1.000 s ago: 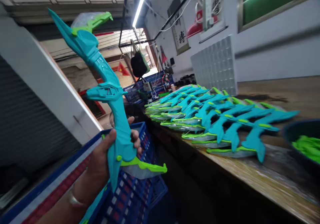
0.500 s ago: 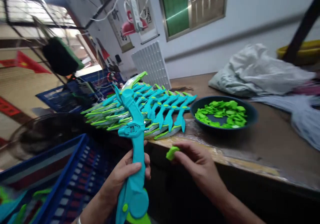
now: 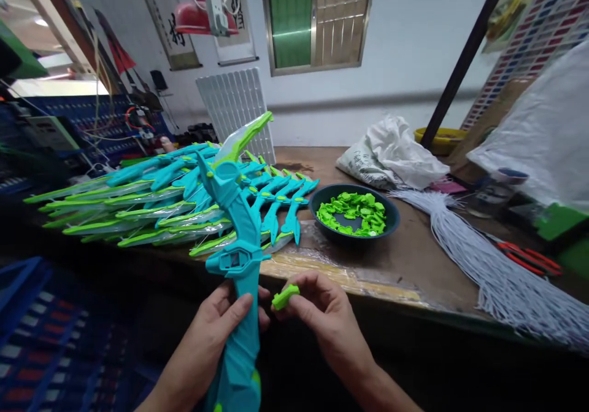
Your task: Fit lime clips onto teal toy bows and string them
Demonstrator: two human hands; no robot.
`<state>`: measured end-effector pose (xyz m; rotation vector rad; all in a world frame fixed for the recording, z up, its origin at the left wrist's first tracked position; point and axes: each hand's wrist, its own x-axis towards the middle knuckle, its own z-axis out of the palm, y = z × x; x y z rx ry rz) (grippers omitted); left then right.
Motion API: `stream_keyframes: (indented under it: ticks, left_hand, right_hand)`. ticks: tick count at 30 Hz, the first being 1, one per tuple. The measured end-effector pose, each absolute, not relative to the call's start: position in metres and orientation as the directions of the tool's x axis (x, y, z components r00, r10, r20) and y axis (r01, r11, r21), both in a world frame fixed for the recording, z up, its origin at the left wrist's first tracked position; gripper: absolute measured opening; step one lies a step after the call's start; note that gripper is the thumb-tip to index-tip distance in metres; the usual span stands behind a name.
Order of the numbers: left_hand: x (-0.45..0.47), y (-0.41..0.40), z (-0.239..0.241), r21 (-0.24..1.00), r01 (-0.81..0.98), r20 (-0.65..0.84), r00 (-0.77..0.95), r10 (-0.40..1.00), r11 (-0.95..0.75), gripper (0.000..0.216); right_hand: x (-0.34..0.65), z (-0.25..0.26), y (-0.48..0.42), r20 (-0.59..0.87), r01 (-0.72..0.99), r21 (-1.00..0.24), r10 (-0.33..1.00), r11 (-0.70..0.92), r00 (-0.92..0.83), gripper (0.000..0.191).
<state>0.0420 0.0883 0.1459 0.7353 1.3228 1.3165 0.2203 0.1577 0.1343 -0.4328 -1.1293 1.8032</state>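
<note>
My left hand (image 3: 209, 338) is wrapped round the shaft of a turquoise plastic toy weapon (image 3: 246, 240). The toy stands nearly upright, with an angular recess in its middle and a clear, green-edged blade at its top. Just right of the shaft, my right hand (image 3: 334, 323) pinches a small bright green plastic piece (image 3: 285, 297) between thumb and fingers. That piece is apart from the toy. On the table behind lies a pile of similar turquoise and green toys (image 3: 151, 197). To its right, a dark round bowl (image 3: 394, 218) holds many loose green pieces.
Along the table's front edge (image 3: 340, 277) runs worn tape. A white sack (image 3: 396, 154), a bundle of pale strings (image 3: 469, 252) and red-handled scissors (image 3: 529, 258) lie at the right. Blue crates (image 3: 27, 326) stand at the lower left. A red lamp (image 3: 197, 19) hangs overhead.
My view has turned to the right, bringing the strings and scissors into sight. My right hand has brought the green piece closer to the toy. The left hand keeps its grip.
</note>
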Motion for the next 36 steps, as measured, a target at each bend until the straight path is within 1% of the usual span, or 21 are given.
stream_keyframes:
  ticks: [2, 5, 8, 11, 13, 15, 17, 19, 21, 24, 27, 32, 36]
  left_hand:
    - [0.034, 0.089, 0.15, 0.969, -0.191, -0.195, -0.207, 0.959, 0.156, 0.039]
    - [0.028, 0.09, 0.154, 0.987, -0.139, -0.107, -0.192, 0.976, 0.081, 0.04]
    - [0.03, 0.089, 0.153, 0.989, -0.119, -0.104, -0.182, 0.978, 0.083, 0.04]
    - [0.038, 0.088, 0.149, 0.988, -0.075, -0.144, -0.097, 0.985, 0.137, 0.038]
    - [0.044, 0.088, 0.147, 0.987, -0.054, -0.153, -0.051, 0.987, 0.15, 0.038]
    - [0.049, 0.089, 0.146, 0.99, -0.053, -0.136, -0.033, 0.99, 0.134, 0.039]
    - [0.053, 0.092, 0.146, 0.991, -0.064, -0.119, -0.026, 0.993, 0.117, 0.039]
    - [0.055, 0.094, 0.146, 0.99, -0.072, -0.123, -0.005, 0.992, 0.123, 0.039]
    - [0.056, 0.097, 0.145, 0.989, -0.061, -0.132, 0.024, 0.991, 0.133, 0.04]
    - [0.056, 0.1, 0.145, 0.99, -0.018, -0.136, 0.059, 0.989, 0.137, 0.039]
    - [0.056, 0.104, 0.144, 0.985, -0.021, -0.167, 0.107, 0.98, 0.17, 0.04]
    - [0.057, 0.109, 0.14, 0.991, -0.043, -0.12, 0.15, 0.981, 0.128, 0.037]
    - [0.056, 0.11, 0.139, 0.99, -0.059, -0.12, 0.147, 0.982, 0.13, 0.036]
  right_hand:
    - [0.22, 0.135, 0.158, 0.18, -0.495, -0.862, 0.85, -0.105, -0.495, 0.021]
    - [0.219, 0.139, 0.156, 0.248, -0.491, -0.871, 0.858, -0.007, -0.451, 0.017]
    - [0.217, 0.141, 0.151, 0.33, -0.443, -0.886, 0.858, 0.138, -0.393, 0.018]
    - [0.217, 0.138, 0.147, 0.451, -0.318, -0.876, 0.85, 0.363, -0.272, 0.022]
    - [0.217, 0.134, 0.145, 0.579, -0.207, -0.814, 0.789, 0.543, -0.207, 0.027]
    - [0.217, 0.129, 0.145, 0.707, -0.098, -0.704, 0.68, 0.703, -0.195, 0.031]
    - [0.218, 0.125, 0.146, 0.786, 0.001, -0.596, 0.584, 0.803, -0.201, 0.032]
    - [0.219, 0.121, 0.149, 0.813, 0.086, -0.541, 0.546, 0.837, -0.203, 0.032]
    - [0.223, 0.118, 0.152, 0.818, 0.14, -0.516, 0.535, 0.845, -0.212, 0.029]
    - [0.228, 0.114, 0.157, 0.841, 0.154, -0.467, 0.491, 0.871, -0.226, 0.027]
    - [0.231, 0.112, 0.161, 0.863, 0.165, -0.432, 0.46, 0.886, -0.21, 0.025]
    - [0.229, 0.11, 0.166, 0.88, 0.226, -0.362, 0.411, 0.904, -0.238, 0.024]
    - [0.229, 0.11, 0.167, 0.886, 0.305, -0.294, 0.378, 0.906, -0.267, 0.022]
